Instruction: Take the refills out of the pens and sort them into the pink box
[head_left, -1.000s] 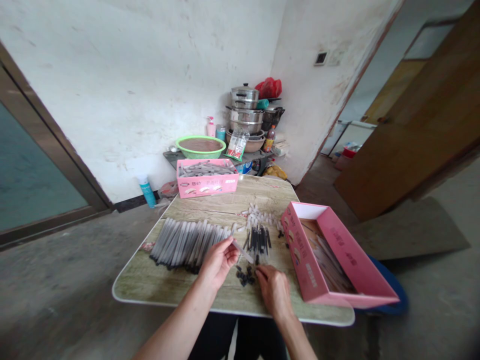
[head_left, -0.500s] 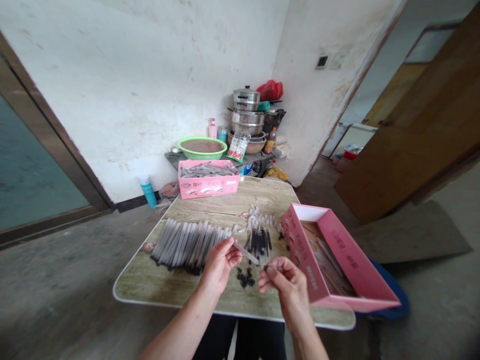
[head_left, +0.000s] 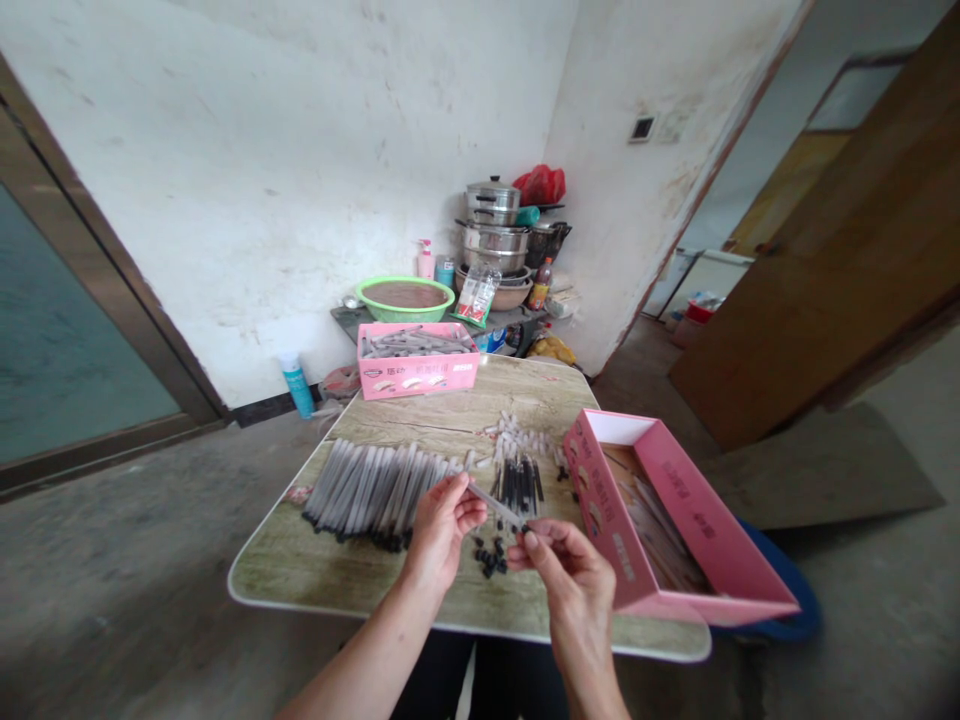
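Observation:
My left hand pinches a translucent pen barrel near its upper end, the tube slanting down to the right. At the barrel's lower end, my right hand is closed on a small black end plug, which touches the tube; how far it sits inside cannot be made out. Below the barrel lies a pile of loose black plugs. Dark refills lie behind my hands, with short whitish caps beyond them. Left of my hands is a row of barrels with black ends towards me.
A pink box full of pens or barrels stands at the table's back left. Another open pink box with long pale pieces rests on the right edge. Behind are a green basin and stacked pots.
My right hand has moved slightly left and brought the black plug against the lower end of the barrel. My left hand keeps its hold, almost still.

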